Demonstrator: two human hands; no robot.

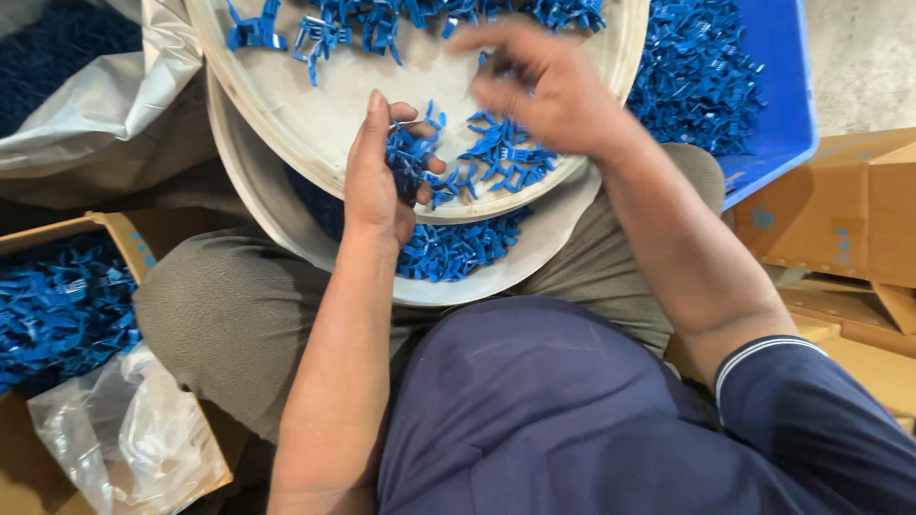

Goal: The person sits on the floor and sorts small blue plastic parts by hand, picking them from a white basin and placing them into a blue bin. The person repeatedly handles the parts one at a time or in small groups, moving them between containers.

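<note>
Blue plastic clips (pixel 506 157) gripped in left hand (pixel 377 176), right hand (pixel 544 86) blurred (grip unclear), cardboard box (pixel 119 234) left.

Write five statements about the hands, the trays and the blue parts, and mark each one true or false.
1. The left hand holds a bunch of small blue plastic parts. True.
2. The right hand rests on the person's knee. False: it is over the upper round tray, blurred.
3. Two round pale trays are stacked on the person's lap. True.
4. The cardboard box at the left holds red parts. False: they are blue.
5. The blue crate is bare inside. False: it holds blue parts.
</note>
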